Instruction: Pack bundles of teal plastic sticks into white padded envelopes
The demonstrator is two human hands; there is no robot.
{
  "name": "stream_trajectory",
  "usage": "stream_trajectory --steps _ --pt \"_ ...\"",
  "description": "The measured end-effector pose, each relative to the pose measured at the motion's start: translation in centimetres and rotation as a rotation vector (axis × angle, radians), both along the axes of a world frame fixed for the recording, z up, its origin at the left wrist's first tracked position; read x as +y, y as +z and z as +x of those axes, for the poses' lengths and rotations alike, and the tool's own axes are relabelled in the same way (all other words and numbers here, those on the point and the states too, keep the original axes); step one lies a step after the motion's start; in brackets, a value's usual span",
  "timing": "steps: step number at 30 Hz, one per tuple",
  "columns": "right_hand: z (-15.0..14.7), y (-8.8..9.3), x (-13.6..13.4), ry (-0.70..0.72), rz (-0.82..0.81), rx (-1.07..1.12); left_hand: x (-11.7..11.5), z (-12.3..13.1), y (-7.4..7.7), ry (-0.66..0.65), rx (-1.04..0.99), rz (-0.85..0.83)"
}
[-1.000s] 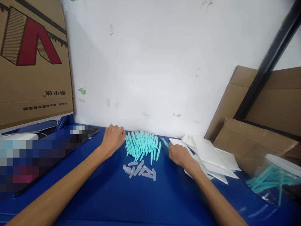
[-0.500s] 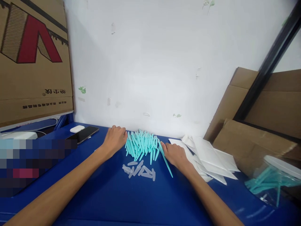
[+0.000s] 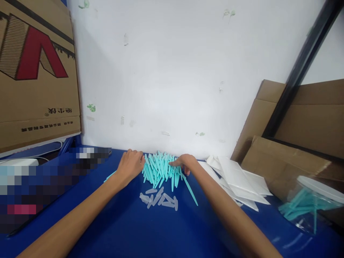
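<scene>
A heaped pile of slim, tapered turquoise plastic sticks [image 3: 161, 166], like eyebrow razors, lies near the wall. My left hand [image 3: 130, 163] is curled against the pile's left side, its fingertips hidden. Another turquoise stick [image 3: 109, 176] shows beside my left wrist. Over the right part of the pile, my right hand [image 3: 185, 163] reaches one finger out onto the sticks, with other fingers bent down; nothing held is visible. A single stick [image 3: 191, 191] juts from the pile's right edge toward me. In front are several small translucent caps [image 3: 168, 204].
White flat packets [image 3: 236, 175] are stacked at the right. Beyond them stand a clear jar [image 3: 306, 204] with turquoise sticks in it and folded cardboard [image 3: 285, 165]. A large carton [image 3: 40, 82] rises at the left, above blurred-out items on the blue table [image 3: 150, 233].
My right hand has moved left and inward from the pile's right edge onto its top. My left hand stays by the pile's left side. The view has shifted slightly.
</scene>
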State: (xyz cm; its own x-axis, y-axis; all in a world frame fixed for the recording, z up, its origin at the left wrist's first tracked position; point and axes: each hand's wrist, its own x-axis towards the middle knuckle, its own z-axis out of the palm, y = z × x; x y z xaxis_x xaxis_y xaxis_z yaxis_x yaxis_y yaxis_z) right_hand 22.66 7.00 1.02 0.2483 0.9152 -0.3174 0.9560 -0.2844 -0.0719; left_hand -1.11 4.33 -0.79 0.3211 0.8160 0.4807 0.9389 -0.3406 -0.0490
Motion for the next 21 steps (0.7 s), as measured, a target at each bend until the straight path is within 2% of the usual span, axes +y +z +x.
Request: stream_trajectory --steps 3,8,21 --pt "-0.4 0.3 0.8 -0.113 -0.246 0.080 -0.1 0.0 0.2 0.000 -0.004 -0.005" --pt "-0.3 0.7 0.7 -0.130 -0.381 0.166 -0.3 -0.1 0.4 -0.014 -0.011 -0.012" --pt "-0.7 0.9 -3.0 0.059 -0.227 -0.058 -0.4 -0.1 0.4 -0.009 -0.022 -0.034"
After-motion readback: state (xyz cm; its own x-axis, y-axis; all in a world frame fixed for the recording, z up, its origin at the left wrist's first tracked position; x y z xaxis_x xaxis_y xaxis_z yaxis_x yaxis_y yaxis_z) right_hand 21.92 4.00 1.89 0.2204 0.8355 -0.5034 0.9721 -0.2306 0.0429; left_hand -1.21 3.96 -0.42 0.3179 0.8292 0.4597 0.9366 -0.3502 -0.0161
